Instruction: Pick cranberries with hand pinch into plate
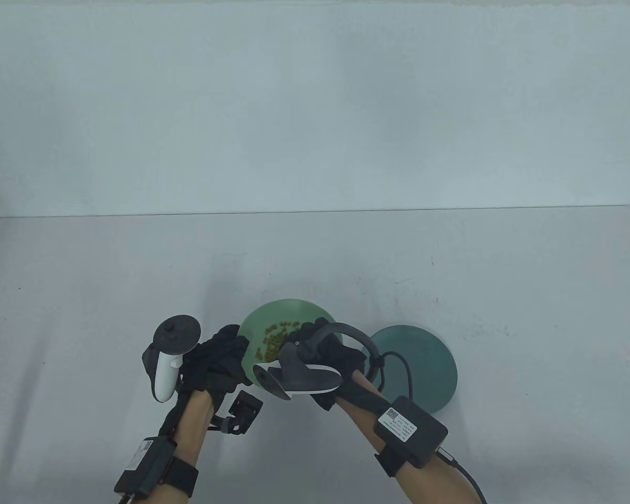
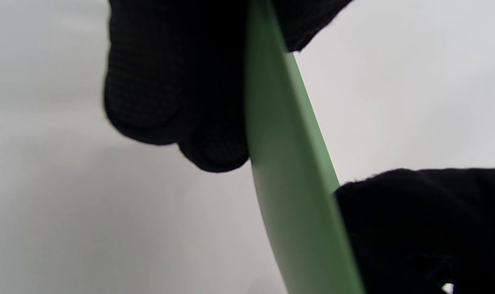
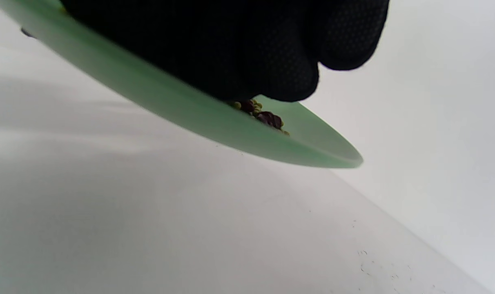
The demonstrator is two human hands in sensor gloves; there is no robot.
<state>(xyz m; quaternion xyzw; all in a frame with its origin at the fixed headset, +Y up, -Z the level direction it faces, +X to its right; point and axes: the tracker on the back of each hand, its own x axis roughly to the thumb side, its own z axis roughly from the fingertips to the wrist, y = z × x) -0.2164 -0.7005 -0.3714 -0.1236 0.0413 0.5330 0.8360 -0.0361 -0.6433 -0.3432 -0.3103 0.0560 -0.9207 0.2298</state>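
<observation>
pale grey table (image 1: 451,262) against a plain pale wall, faint specks on the top. near the front edge, a light green plate (image 1: 289,312) with a small heap of yellow-green bits and dark red cranberries (image 3: 268,118); just to its right, apart from it, a dark teal plate (image 1: 425,362), seemingly bare where it shows.

left hand (image 1: 218,362) at the green plate's left rim; in the left wrist view, fingers (image 2: 149,94) curled against the rim's outer side, touching it, apparently steadying. right hand (image 1: 320,352) over the heap, fingertips (image 3: 288,77) bunched together and low on the berries; cannot tell whether one is actually pinched, since the glove hides the contact.

likely handling: cranberries small, light, soft and somewhat wrinkled, probably a little tacky, easy to squash under a hard squeeze and easy to lose among the loose yellow bits. best taken one at a time across the middle with thumb and forefinger tips, gently, lifted straight up so that neighbours stay behind. thick glove fabric probably dulls touch, so a dropped berry on the way to the teal plate seems the main risk.

writing: white stickers with a small code on the black boxes strapped to both forearms, text too small to read. no brand legible anywhere.
</observation>
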